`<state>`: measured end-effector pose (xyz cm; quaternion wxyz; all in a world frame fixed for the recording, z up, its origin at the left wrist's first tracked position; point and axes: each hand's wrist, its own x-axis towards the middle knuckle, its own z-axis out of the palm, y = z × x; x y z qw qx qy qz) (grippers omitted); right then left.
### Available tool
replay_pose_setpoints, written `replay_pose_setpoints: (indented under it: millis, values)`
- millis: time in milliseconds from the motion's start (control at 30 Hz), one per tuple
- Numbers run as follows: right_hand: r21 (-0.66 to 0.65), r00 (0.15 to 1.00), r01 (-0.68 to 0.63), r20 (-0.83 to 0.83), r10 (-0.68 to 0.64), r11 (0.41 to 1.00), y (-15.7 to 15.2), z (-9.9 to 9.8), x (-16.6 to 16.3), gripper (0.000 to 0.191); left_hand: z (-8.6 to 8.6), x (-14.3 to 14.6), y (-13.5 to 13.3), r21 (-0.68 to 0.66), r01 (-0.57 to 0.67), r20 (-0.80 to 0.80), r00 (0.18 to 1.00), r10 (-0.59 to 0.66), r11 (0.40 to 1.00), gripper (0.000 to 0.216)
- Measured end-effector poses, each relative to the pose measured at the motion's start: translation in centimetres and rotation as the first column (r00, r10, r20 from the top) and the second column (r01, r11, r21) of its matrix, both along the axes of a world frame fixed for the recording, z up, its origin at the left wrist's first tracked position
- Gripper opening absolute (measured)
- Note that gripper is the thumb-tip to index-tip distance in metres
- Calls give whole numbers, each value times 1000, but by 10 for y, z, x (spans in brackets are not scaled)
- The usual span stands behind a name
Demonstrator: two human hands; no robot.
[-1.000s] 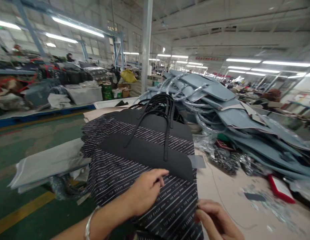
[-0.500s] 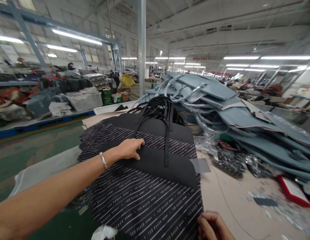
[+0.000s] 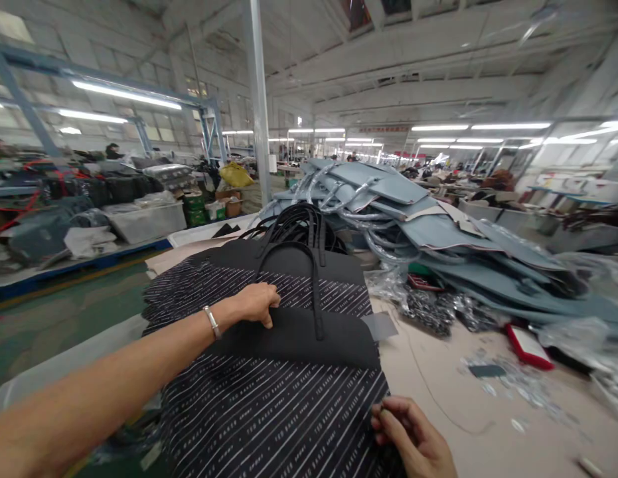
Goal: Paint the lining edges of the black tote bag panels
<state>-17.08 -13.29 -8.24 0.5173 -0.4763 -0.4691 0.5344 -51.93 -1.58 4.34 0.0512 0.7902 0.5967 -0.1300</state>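
A black bag panel [image 3: 309, 335] with a lining printed in white diagonal stripes and lettering [image 3: 269, 405] lies on top of a stack of similar pieces. A looped black strap handle [image 3: 316, 285] is fixed to its black part. My left hand [image 3: 253, 304], arm stretched across, is closed at the panel near the handle's left end; its fingertips are partly hidden. Close to me, my right hand [image 3: 413, 435] pinches the right edge of the printed lining between thumb and fingers. More black handles [image 3: 301, 222] bunch together behind the panel.
Light blue bag pieces with plastic-wrapped handles [image 3: 378, 192] are heaped at the back right. On the table [image 3: 438, 398] lie clear plastic bits, a red-edged box [image 3: 529, 346], a dark small plate [image 3: 486, 371] and a thread. A metal post [image 3: 259, 99] stands behind.
The view has turned right, so the surroundings shift left. My right hand has come further into view, still at the lining's edge. My left hand stays by the handle.
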Motion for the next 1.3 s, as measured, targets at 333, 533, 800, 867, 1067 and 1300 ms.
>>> replay_pose_setpoints:
  millis: [333, 533, 800, 867, 1067, 1300]
  values:
    - [147, 986, -5, 167, -20, 989, -44, 59, 13, 22, 23, 101, -14, -316, 357, 461, 868, -186, 879, 27]
    - [-2, 975, -46, 217, 46, 999, -56, 29, 14, 15, -10, 158, -10, -647, 372, 528, 849, 39, 666, 36]
    - [132, 883, -223, 447, 143, 966, -59, 17, 27, 11, -42, 180, -2, -954, 250, 294, 891, 345, 167, 32]
    - [130, 866, -258, 471, 170, 957, -57, 18, 27, 12, -47, 179, -1, -960, 250, 280, 878, 388, 127, 30]
    - [189, 842, -335, 499, 204, 923, -55, 22, 26, 12, -59, 174, -2, -962, 256, 271, 833, 483, 99, 20]
    - [159, 803, -354, 557, 212, 922, -58, 22, 19, 14, -63, 173, -2, -958, 282, 262, 812, 522, 43, 16]
